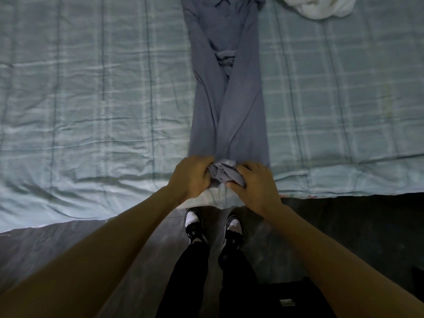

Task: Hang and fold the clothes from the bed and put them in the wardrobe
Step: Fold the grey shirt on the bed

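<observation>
In the head view, the folding is sitting at an early stage, by my reading. The grey-blue button shirt (229,99) is lying stretched out beyond the hands on the checked bed cover (91,111). Its sides and sleeves are turned in to a narrow strip, not yet folded across. A white garment (321,8) is waiting crumpled far beyond the right hand. No wardrobe is showing. The left hand (191,177) and the right hand (257,182) are curling side by side around the shirt's bunched near end at the bed's edge, each gripping a fistful of cloth.
</observation>
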`<act>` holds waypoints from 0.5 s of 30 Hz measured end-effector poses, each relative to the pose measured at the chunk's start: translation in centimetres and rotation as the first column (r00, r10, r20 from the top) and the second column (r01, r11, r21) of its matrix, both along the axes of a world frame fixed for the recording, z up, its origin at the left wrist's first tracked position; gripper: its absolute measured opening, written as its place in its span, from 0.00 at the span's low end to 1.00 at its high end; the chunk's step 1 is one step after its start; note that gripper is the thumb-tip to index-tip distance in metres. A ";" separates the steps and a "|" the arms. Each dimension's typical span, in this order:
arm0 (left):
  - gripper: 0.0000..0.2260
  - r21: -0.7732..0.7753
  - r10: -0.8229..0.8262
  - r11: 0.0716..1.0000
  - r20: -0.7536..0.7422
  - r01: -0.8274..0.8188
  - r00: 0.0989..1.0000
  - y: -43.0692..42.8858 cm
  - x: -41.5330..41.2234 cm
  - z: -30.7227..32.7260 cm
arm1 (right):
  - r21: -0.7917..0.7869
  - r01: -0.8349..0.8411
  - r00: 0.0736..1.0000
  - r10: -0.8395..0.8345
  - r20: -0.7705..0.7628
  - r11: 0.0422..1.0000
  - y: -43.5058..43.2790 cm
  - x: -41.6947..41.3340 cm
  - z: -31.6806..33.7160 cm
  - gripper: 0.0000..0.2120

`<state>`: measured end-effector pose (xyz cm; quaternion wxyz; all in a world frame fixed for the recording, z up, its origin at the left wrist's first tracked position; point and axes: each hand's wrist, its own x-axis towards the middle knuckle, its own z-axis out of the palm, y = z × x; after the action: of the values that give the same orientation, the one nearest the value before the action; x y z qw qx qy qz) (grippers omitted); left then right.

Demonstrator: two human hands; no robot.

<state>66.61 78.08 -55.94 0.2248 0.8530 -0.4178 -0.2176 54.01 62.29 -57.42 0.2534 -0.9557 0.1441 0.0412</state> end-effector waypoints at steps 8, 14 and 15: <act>0.14 0.292 -0.124 0.928 -0.344 0.232 0.931 -1.3 0.7 2.6 | 0.275 -0.034 0.999 0.033 0.007 0.961 -0.8 -0.7 1.6 0.17; 0.13 0.193 0.055 0.981 -0.335 0.012 0.941 -4.3 5.3 5.8 | 0.117 0.076 0.997 -0.075 -0.009 0.990 -2.9 3.6 5.4 0.15; 0.09 0.106 0.116 0.990 -0.248 -0.092 0.962 -4.9 6.5 6.2 | 0.064 0.143 0.988 -0.146 0.042 0.988 -3.5 5.0 6.0 0.16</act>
<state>73.12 73.20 -49.78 0.2474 0.8484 -0.3296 -0.3321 59.04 58.83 -51.46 0.2878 -0.9353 0.2058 0.0046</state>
